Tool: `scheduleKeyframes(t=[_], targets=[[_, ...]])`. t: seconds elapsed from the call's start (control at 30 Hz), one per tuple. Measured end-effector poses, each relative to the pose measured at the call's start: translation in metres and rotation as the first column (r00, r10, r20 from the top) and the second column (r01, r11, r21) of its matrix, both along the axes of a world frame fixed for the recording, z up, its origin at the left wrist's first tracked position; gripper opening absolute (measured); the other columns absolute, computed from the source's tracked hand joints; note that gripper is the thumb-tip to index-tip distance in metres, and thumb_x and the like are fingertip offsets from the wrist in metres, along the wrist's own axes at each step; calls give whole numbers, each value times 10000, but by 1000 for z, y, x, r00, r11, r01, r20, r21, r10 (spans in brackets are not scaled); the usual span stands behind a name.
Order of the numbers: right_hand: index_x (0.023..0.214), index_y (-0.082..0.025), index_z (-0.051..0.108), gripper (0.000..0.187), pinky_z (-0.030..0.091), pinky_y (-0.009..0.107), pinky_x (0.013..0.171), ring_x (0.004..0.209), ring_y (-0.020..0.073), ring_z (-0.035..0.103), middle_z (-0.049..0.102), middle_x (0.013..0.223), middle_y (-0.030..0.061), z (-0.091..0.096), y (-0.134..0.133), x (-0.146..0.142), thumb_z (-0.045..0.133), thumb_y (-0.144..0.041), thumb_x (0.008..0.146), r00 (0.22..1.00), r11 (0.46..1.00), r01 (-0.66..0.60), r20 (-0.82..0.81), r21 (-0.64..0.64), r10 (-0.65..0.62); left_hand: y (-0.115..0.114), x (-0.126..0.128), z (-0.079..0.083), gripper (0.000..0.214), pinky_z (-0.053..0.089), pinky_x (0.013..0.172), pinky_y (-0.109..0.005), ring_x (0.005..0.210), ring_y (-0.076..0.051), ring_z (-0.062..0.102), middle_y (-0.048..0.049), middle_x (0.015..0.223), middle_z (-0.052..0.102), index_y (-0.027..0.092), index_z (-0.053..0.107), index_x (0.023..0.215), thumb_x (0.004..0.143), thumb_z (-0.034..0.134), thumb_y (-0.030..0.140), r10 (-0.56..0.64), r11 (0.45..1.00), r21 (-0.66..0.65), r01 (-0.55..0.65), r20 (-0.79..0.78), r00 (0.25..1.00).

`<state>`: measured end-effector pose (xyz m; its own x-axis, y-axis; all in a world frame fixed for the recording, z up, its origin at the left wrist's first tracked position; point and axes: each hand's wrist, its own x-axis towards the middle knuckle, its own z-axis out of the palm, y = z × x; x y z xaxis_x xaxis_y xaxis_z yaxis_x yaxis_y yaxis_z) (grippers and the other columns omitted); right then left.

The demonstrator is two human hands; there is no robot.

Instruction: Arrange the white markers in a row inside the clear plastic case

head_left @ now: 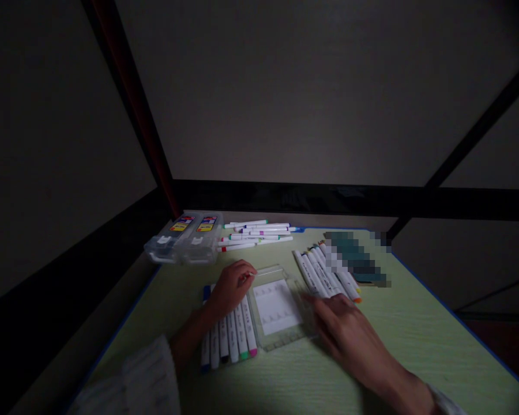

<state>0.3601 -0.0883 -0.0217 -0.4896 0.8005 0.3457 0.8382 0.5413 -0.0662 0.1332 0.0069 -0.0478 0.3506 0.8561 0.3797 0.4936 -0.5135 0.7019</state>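
A flat clear plastic case (281,344) lies in the middle of the table, with a white card (278,306) inside it. My left hand (233,285) has its fingers closed at the case's far left corner, seemingly pinching the rim. Beneath that wrist, a row of thick white markers (231,334) with coloured ends lies along the left of the case. At the case's right edge is my right hand (350,331), slightly blurred, its index finger stretched toward the rim. I see nothing held in it, and cannot tell whether it touches the case.
More thick markers (318,274) lie right of the case, beside a dark green pixelated object (352,253). A loose pile of slim white pens (259,233) lies at the back. Two clear plastic boxes (199,248) with colourful labels stand at the back left. The table (419,340) has blue edging.
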Motion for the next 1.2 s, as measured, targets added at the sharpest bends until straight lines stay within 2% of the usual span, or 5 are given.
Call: scheduleKeyframes(t=[0.13,0.3,0.73,0.93,1.2], targets=[[971,-152,537,242,376,307,666,644,166,539,592,686,32,6,-9,-14,378,-72,808,977,976,-213,-38,-36,212,-1,0,1,126,433,599,-218,658,-109,535,-40,774,600,130,594,744,730,472,101,-5,1000,3,5,-8,1000],[929,-159,541,225,371,318,693,647,157,523,595,709,32,3,-14,-23,343,-97,843,955,953,-295,-38,-64,293,-1,0,2,125,431,595,-220,651,-112,537,-40,772,603,132,595,745,726,475,104,-6,1000,-9,5,-14,1000],[985,-166,567,235,407,331,712,725,171,533,601,780,34,-2,-19,-29,387,-118,842,944,938,-324,13,-125,328,0,-1,2,122,449,642,-248,692,-127,548,-44,795,603,135,587,751,736,469,108,7,1000,-8,-7,-58,998],[994,-168,577,265,403,324,709,717,166,542,609,769,40,-2,-19,-30,353,-123,859,946,942,-321,18,-99,324,3,-6,-5,161,413,844,-360,898,-187,492,-56,892,562,159,572,821,702,495,83,108,983,168,-79,-168,980],[1016,-161,569,243,396,326,701,722,172,540,616,782,37,-5,-20,-29,392,-133,852,938,936,-343,29,-82,346,11,-12,-12,240,369,927,-434,1044,-236,416,-88,1056,483,166,533,978,738,512,167,258,943,282,-174,-295,920]])
